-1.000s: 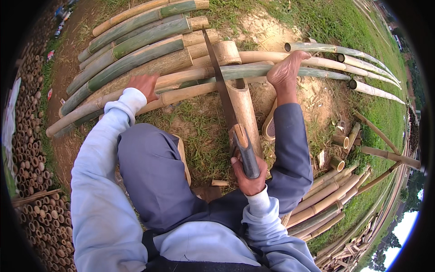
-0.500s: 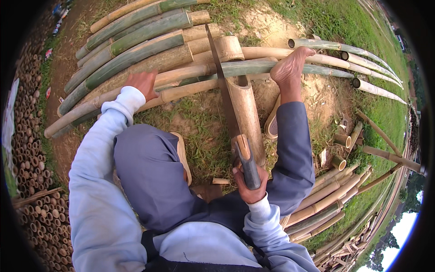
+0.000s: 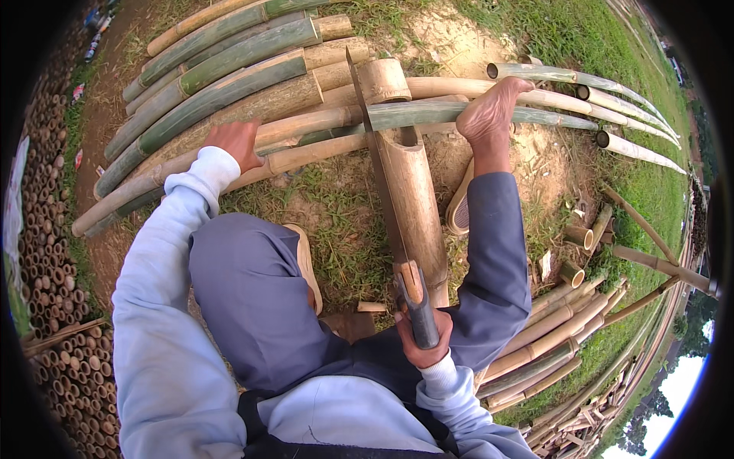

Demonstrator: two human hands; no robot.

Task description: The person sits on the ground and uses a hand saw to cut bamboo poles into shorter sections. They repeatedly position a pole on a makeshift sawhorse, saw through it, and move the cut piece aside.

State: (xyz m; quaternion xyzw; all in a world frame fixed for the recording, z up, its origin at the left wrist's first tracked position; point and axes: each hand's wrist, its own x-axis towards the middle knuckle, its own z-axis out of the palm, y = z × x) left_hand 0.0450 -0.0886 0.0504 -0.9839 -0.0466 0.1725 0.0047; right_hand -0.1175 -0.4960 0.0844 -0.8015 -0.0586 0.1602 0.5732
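Note:
My right hand (image 3: 430,344) is closed around the dark handle of a handsaw (image 3: 386,195). The long brown blade points away from me and lies across a bamboo pole (image 3: 313,121), right where its tan part meets a green stretch. To the left, my left hand (image 3: 235,144) is wrapped over that same pole. A thick tan bamboo piece (image 3: 422,206) with a notch at its top supports the poles beside the blade. My bare foot (image 3: 489,115) presses on the pole to the right of the saw. A second tan pole (image 3: 306,157) runs alongside, nearer to me.
Several green and tan bamboo poles (image 3: 222,103) lie stacked at the far left. More long poles (image 3: 589,82) stretch off to the right. Cut bamboo pieces (image 3: 61,268) are piled at the left edge, and a bundle of poles (image 3: 547,336) lies at the lower right.
The handsaw and my right hand have come back slightly toward me, with the blade still across the pole. My left hand and the pole's left part have shifted slightly left.

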